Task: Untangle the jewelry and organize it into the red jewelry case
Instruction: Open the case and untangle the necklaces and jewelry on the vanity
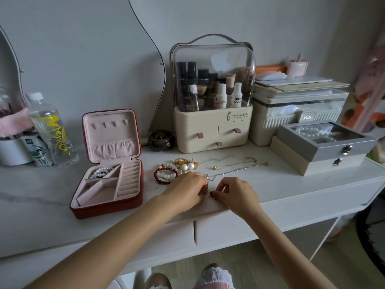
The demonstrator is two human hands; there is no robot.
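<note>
Both hands, left hand point(188, 187) & right hand point(233, 191), fingers curled, pinching silver chain point(229, 173) at table point(291, 184) edge; I reckon to pick knot apart.

The left hand point(188, 189) hides the silver chain point(231, 171) end (perhaps pinched).

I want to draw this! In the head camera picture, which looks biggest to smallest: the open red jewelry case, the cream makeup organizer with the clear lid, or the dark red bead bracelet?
1. Cream makeup organizer
2. Open red jewelry case
3. Dark red bead bracelet, clearly smallest.
</note>
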